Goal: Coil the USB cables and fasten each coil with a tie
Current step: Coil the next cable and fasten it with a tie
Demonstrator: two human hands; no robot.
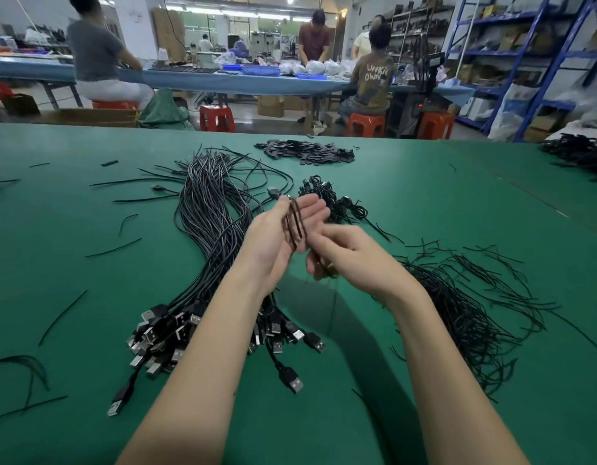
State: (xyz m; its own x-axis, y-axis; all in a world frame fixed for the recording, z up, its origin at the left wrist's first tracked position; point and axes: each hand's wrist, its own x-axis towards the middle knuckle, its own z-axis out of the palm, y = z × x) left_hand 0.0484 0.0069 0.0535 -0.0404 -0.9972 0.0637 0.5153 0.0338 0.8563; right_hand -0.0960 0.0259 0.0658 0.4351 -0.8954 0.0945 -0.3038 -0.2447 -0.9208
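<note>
Head view: on green table (29, 263), stray ties (112, 248) lay left of USB cable bundle (206, 229). Just right of bundle, left hand (277, 243), fingers straight, held cable coil (294, 226) under thumb; right hand (350, 256), close beside it, pinched coil's tail. Tie heap (458, 297) lay farther right.

A bundle of USB cables (210, 229) is lying on the table (89, 263) left of centre, with its plugs (163, 333) fanning out at the near end. A heap of ties (464, 313) is lying to its right. Behind both, a cluster of coiled cables (334, 199) is sitting mid-table, and a pile of small pieces (307, 151) is lying farther back. Between bundle and ties, the left hand (277, 239) and right hand (354, 253) are holding a looped cable (295, 223) above the table.
</note>
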